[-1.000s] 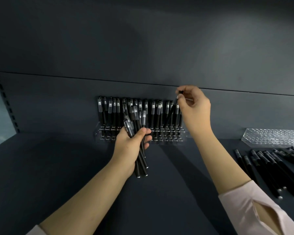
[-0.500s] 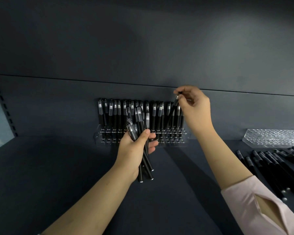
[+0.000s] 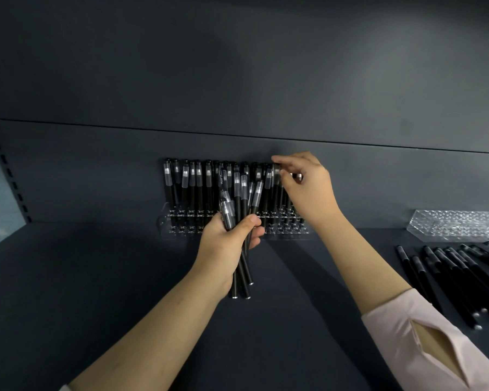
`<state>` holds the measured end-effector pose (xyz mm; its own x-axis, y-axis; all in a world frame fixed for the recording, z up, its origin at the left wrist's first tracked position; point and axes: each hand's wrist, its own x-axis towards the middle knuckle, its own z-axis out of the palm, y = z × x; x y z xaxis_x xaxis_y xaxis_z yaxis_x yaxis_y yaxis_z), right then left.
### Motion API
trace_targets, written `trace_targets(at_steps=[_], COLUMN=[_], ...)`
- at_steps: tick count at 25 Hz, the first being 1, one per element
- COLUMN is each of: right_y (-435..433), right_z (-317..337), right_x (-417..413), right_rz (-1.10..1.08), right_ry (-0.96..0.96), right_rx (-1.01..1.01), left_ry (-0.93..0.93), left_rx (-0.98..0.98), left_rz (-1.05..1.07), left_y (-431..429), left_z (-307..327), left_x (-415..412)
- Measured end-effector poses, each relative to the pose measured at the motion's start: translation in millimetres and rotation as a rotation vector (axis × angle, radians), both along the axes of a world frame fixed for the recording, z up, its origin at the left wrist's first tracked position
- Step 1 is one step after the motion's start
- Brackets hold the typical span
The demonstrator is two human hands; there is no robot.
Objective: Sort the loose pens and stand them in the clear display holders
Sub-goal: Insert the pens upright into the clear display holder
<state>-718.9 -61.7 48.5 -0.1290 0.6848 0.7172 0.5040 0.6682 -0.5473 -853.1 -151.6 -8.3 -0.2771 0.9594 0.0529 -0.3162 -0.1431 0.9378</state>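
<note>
**A:** What is the left hand (image 3: 223, 246) doing?

**B:** Its fingers (image 3: 256, 239) are curling round a bundle (image 3: 237, 210) of black pens. It is holding the bundle upright just in front of the clear holder (image 3: 178, 221).

**A:** And the right hand (image 3: 308, 190)?

**B:** Its thumb and fingers (image 3: 283, 159) are pinching the cap of one pen (image 3: 276, 176). That pen is standing toward the right end of the holder, beside the row (image 3: 192, 184) of pens standing there.

**A:** Where is the holder sitting?

**B:** It is sitting at the back of the dark shelf (image 3: 96, 277), close to the rear panel.

**A:** What is lying off to the right?

**B:** Loose pens (image 3: 449, 275) are lying flat on the shelf, well apart from both hands. A second holder (image 3: 458, 225) is sitting just behind them. A pale sleeve (image 3: 407, 334) is covering the near part of the right arm.
</note>
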Motion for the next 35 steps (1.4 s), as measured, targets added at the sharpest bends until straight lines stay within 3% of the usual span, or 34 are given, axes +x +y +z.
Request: trace_targets(at_steps=[5, 11, 15, 21, 25, 30, 35], right_y=[0.7, 1.9, -6.2, -20.1, -19.4, -14.4, -15.4], right_z=[-1.0, -9.5, -4.1, -3.3, -5.1, 5.9, 6.4], right_x=[6.6, 11.4, 12.6, 6.8, 6.7, 22.2, 40.1], right_rz=[0.008, 0.023, 0.055, 0.367, 0.383, 0.254, -0.035], right_ry=[-0.032, -0.19, -0.05, 0.164, 0.286, 0.578, 0.492], right_rx=[-0.043, -0.166, -0.119, -0.452, -0.523, -0.305, 0.021], left_ry=[-0.139, -0.056, -0.057, 0.017, 0.019, -0.071, -0.066], left_rx=[-0.08, -0.049, -0.017, 0.006, 0.01, -0.041, -0.036], left_rz=[0.06, 0.022, -0.023, -0.066, -0.077, -0.029, -0.023], left_y=[-1.8, 1.4, 1.1, -2.9, -4.3, -2.2, -2.5], left_z=[-0.5, -4.1, -2.6, 0.3, -0.4, -2.8, -4.2], left_x=[-1.5, 1.7, -0.4, 2.9, 5.7, 3.6, 1.7])
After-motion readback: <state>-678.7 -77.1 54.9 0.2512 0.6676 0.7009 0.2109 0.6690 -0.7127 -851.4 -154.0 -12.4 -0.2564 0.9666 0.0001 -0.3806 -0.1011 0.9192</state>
